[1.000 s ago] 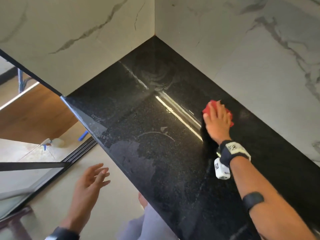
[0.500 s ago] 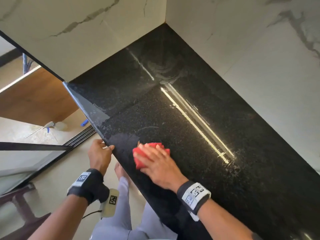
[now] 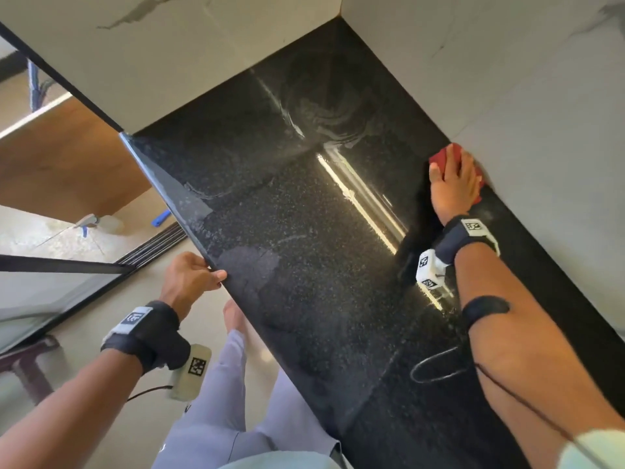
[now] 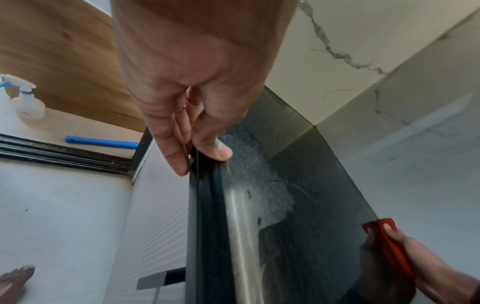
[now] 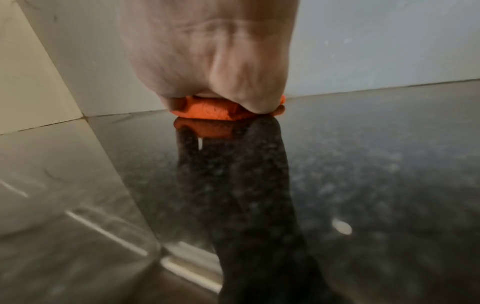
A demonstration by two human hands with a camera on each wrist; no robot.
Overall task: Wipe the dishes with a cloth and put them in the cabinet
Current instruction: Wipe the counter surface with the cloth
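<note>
Your right hand point(image 3: 455, 184) presses flat on the red cloth point(image 3: 445, 156) against the white marble wall point(image 3: 541, 113), far side of the glossy black granite counter point(image 3: 321, 265). Your left hand point(image 3: 189, 279) grips its near edge. The open counter runs lengthwise toward the corner; no dishes are in view.

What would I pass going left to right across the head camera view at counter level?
Spray bottle → blue handle → left hand on the black countertop edge → right hand pressing the red cloth → marble wall.
</note>
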